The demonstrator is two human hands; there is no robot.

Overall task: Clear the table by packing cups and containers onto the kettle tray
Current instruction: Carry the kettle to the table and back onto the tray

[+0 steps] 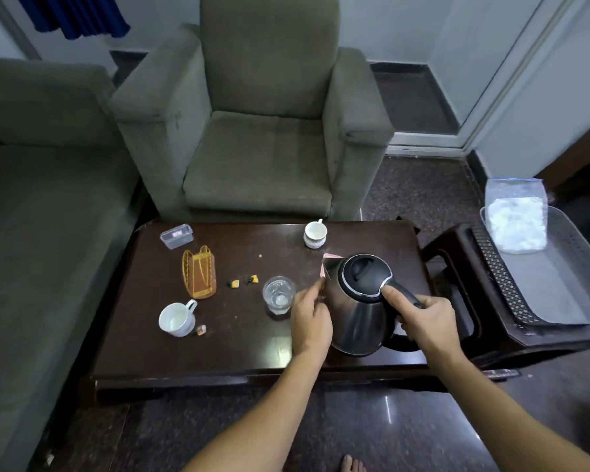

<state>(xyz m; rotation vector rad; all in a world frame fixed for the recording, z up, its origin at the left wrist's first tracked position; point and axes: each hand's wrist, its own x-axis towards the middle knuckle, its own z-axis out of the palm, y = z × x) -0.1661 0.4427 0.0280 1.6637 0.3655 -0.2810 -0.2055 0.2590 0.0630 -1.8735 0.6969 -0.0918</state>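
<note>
Two hands, left hand (310, 321), right hand (429, 324), kettle (358, 308)

Item count, table (184, 352):
- Kettle (358, 301): 1, black/steel.
- White cups: 2. One w/ handle, near-left (177, 318); one at far edge (315, 234).
- Glass (279, 294): 1, clear.
- Clear lidded box (177, 236): 1.
- Yellow wire holder (199, 275): 1.
- Small wrappers: 3. Two at centre (233, 283) (252, 279), one by near cup (201, 330).
- Pink paper bit (327, 264): 1, partly hidden behind kettle.

Side stool (457, 267):
- Grey tray (559, 294): 1.
- Clear bag (515, 216): 1, white contents; qty inside can't be counted.

Seating: 1 armchair (256, 131), 1 sofa (41, 199).

Hands: 2, left (310, 321) and right (430, 321).
</note>
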